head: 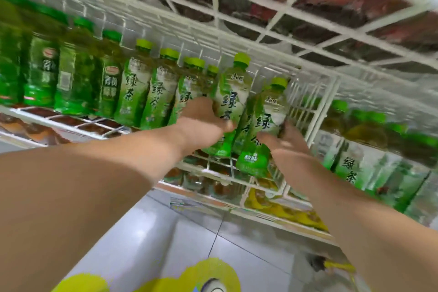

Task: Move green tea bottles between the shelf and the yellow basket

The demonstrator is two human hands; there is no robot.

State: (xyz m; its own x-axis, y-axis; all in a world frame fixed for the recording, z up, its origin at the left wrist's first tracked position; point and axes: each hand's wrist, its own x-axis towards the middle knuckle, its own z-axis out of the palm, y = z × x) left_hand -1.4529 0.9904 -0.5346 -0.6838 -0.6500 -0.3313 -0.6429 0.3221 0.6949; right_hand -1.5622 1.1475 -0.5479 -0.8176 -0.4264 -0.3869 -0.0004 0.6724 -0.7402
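Observation:
Both my arms reach up to a white wire shelf (208, 170) lined with green tea bottles. My left hand (203, 121) wraps around one light-green-capped bottle (233, 92) standing at the shelf's front edge. My right hand (284, 144) grips a second green tea bottle (263, 125), which tilts to the right beside the first. More green tea bottles (137, 87) stand in a row to the left. A yellow shape (213, 270) at the bottom edge may be the basket; I cannot tell for sure.
Darker green bottles (42, 71) fill the shelf's far left. A wire rack (260, 14) hangs overhead. More green tea bottles (348, 166) sit behind a wire divider (324, 106) on the right. Grey floor tiles (189, 232) lie below.

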